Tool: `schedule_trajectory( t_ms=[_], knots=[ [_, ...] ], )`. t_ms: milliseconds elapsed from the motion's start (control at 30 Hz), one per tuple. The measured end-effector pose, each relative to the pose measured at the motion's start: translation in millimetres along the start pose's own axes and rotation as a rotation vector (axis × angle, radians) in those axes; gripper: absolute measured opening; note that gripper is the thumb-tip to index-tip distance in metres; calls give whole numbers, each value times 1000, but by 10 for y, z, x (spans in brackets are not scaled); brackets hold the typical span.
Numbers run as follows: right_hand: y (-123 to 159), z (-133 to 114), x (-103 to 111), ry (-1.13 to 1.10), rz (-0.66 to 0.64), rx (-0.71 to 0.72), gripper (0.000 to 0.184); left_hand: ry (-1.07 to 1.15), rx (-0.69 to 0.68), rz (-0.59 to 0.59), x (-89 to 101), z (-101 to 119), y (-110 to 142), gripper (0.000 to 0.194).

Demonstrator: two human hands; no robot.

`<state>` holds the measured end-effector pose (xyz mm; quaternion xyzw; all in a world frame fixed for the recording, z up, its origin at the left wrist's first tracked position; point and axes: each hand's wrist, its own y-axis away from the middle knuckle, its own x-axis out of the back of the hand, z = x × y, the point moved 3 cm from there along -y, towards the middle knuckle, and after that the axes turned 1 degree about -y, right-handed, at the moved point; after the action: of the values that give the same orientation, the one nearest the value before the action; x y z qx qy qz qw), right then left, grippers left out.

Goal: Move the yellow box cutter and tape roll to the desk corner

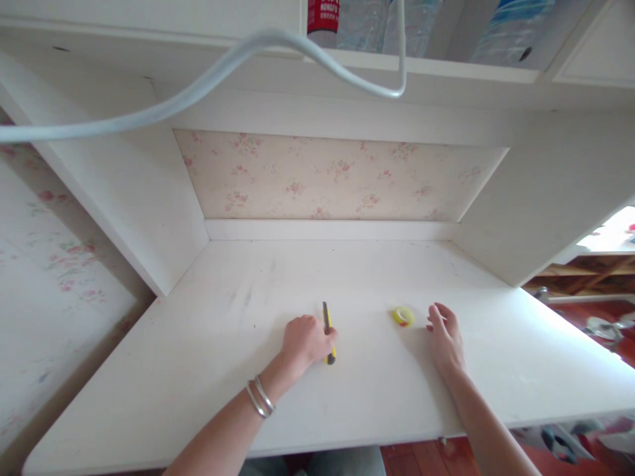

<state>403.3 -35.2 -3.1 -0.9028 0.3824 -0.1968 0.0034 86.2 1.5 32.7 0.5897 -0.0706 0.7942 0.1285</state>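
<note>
My left hand (305,342) rests on the white desk (208,344) with its fingers curled round a yellow and black utility knife (328,330), which lies pointing away from me. Two silver bangles (260,397) sit on that wrist. My right hand (445,336) lies on the desk to the right, fingers loosely apart and holding nothing. A small yellow roll of tape (403,316) lies flat just left of its fingertips, not touched.
A floral wallpaper panel (327,175) backs the desk alcove between white side walls. Above, a shelf holds water bottles (357,20), and a white cable (208,79) loops down in front. Red-brown floor and clutter show at the right (600,327).
</note>
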Motion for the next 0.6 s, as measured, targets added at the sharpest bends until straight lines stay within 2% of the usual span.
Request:
schedule_trajectory(
  t_ms=[67, 167, 300, 467, 600],
  knots=[
    [-17, 39, 28, -36, 15, -50, 58, 30, -72, 1, -44, 337, -93, 45],
    [-34, 50, 14, -49, -5, -43, 57, 70, -166, -41, -134, 840, -252, 46],
    [-54, 33, -39, 13, -26, -8, 55, 84, -214, -102, -243, 1274, -442, 42],
    [-83, 41, -50, 34, -17, 20, 54, 94, -228, -115, -342, 1411, -550, 46],
    [-105, 77, -15, 21, 8, -25, 55, 104, -214, -83, -305, 1237, -497, 66]
  ],
)
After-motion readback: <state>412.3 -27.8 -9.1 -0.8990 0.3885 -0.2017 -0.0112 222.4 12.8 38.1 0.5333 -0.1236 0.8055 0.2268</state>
